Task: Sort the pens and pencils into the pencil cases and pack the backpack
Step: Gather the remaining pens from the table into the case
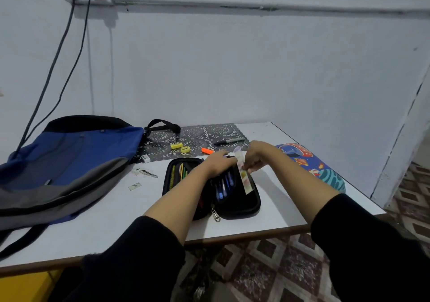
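Roughly midway: the open black pencil case mid-table holds pens and pencils, left hand seemingly gripping its top, right hand pinching a pale strip over it; 1 marker, 1 highlighter and the backpack remain unpacked.

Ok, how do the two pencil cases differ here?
The black pencil case lies open, pens and pencils showing inside; the space-print pencil case is closed. The left hand and right hand, which pinches a pale strip, are at the black one; the space-print one lies untouched. Both rest on the table.
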